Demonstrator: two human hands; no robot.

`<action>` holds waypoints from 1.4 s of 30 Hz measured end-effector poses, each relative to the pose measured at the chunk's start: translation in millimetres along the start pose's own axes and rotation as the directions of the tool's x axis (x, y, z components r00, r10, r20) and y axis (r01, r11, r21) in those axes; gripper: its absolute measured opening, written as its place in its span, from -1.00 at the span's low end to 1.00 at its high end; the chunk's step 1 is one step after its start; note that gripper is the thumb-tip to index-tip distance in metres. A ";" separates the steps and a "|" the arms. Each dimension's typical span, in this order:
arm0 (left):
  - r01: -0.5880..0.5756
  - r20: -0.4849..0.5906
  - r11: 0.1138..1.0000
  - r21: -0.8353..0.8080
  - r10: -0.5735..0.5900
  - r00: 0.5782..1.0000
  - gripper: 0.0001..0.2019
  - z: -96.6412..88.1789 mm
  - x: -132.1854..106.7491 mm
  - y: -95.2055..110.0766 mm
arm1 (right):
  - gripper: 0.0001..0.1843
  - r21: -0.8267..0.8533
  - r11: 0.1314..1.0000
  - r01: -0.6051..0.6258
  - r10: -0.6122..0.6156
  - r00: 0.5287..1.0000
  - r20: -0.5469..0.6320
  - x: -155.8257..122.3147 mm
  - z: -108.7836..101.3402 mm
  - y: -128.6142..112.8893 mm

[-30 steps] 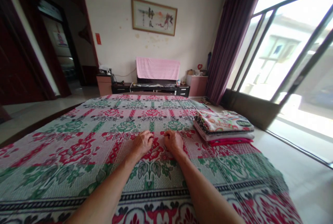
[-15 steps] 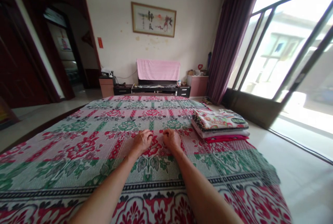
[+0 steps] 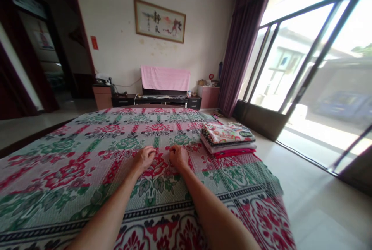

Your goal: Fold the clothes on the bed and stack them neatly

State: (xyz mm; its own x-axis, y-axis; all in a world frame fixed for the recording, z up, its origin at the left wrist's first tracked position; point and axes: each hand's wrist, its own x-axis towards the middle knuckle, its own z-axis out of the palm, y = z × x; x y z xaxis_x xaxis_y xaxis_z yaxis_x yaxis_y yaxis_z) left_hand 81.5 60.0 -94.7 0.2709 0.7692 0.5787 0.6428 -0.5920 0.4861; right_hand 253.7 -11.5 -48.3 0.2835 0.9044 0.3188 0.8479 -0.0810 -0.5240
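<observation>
A large bedspread [image 3: 72, 157] with red and green flowers covers the bed in front of me. My left hand [image 3: 144, 157] and my right hand [image 3: 178, 156] rest side by side on its middle, knuckles up. The fingers of both are curled under and pressed into the cloth; whether they pinch the fabric I cannot make out. A stack of folded cloths [image 3: 228, 137], floral on top and pink at the bottom, lies on the bed to the right of my right hand, apart from it.
Beyond the bed stands a low dark cabinet [image 3: 162, 100] with a pink cloth [image 3: 165, 78] draped over it, and a framed picture [image 3: 159, 20] hangs above. A purple curtain [image 3: 241, 45] and tall windows line the right. A doorway [image 3: 37, 52] opens at left.
The view has swung to the right, showing more window. Both hands stay in the same place on the bedspread.
</observation>
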 end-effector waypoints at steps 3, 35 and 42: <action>0.019 -0.001 1.000 0.020 -0.019 1.000 -0.76 -0.5 0.2 -0.8 | -0.71 -0.005 1.000 0.005 -0.005 1.000 0.008 1.1 1.5 1.1; 0.030 0.013 0.996 -0.086 -0.029 0.999 -0.76 -3.4 1.3 -4.4 | -0.35 -0.178 0.901 -0.396 0.294 0.858 -0.422 40.5 -124.3 63.7; 0.022 0.011 0.996 -0.084 -0.022 1.000 -0.76 -3.2 0.9 -4.3 | -0.60 -0.240 0.909 -0.341 0.225 0.886 -0.406 36.5 -117.1 76.5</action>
State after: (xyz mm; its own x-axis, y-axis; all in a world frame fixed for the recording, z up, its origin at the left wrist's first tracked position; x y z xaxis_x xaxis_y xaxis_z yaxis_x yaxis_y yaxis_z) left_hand 76.6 62.5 -94.2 0.2646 0.7843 0.5611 0.5863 -0.5928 0.5522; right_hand 381.4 -33.8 15.8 0.6236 0.6128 0.4854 0.7817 -0.4826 -0.3950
